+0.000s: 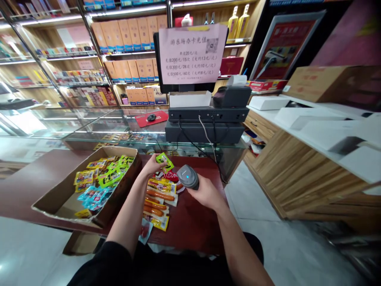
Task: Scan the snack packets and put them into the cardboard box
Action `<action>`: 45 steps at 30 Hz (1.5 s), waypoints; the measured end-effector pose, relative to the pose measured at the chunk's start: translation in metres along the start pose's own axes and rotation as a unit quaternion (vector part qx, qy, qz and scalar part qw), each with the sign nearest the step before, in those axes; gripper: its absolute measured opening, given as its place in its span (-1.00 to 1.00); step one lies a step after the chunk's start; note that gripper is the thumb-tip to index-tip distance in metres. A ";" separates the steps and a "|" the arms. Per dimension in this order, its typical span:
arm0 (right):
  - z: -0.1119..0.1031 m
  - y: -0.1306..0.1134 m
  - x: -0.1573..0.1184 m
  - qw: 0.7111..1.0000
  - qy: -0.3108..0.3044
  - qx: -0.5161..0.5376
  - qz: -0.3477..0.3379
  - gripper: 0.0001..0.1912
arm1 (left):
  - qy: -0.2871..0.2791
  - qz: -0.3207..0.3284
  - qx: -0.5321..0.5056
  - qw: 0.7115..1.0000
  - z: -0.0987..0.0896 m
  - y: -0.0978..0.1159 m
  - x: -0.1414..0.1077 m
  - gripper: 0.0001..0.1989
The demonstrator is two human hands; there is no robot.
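Observation:
My left hand point(152, 165) pinches a small green snack packet point(165, 162) above the dark red table. In my right hand point(206, 191) is a grey barcode scanner point(188, 176), a blue light showing on its top and its head turned towards the packet. Beneath and between my forearms lie several packaged sausages point(160, 195) in yellow and clear wrappers. A red packet point(170, 176) sits just under the green one. To the left of my left arm stands an open cardboard box point(119, 206) holding green, yellow and blue snack packets point(94, 197).
Behind the table point(199, 222) is a glass counter point(119, 119) with a cash register base point(205, 133), its cables hanging down, and a monitor bearing a pink sign point(193, 53). A mouse point(151, 117) rests on a red pad. Wooden cabinets point(276, 171) stand at right.

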State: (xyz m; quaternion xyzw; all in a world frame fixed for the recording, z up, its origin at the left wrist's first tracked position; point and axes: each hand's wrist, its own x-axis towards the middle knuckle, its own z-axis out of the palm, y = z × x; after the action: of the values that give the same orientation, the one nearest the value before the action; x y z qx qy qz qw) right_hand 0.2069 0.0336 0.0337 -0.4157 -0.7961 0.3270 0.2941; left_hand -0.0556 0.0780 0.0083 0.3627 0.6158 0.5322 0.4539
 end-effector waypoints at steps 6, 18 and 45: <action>0.004 -0.008 -0.012 0.999 -0.007 0.031 -0.002 -0.58 | -0.021 0.046 0.026 0.998 0.002 -0.005 -0.024 -0.52; 0.012 -0.003 -0.015 0.998 -0.012 0.058 0.026 -0.58 | 0.015 0.046 0.064 0.997 -0.002 -0.022 -0.025 -0.48; 0.089 -0.081 0.042 0.992 -0.113 0.025 -0.054 -0.59 | 0.166 0.053 0.263 0.949 -0.217 0.055 -0.005 -0.71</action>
State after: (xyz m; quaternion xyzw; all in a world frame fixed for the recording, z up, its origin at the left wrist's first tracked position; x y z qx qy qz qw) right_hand 0.0833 0.0090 0.0492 -0.3251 -0.8371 0.3753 0.2296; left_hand -0.2613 0.0116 0.0679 0.4076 0.7803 0.4276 0.2052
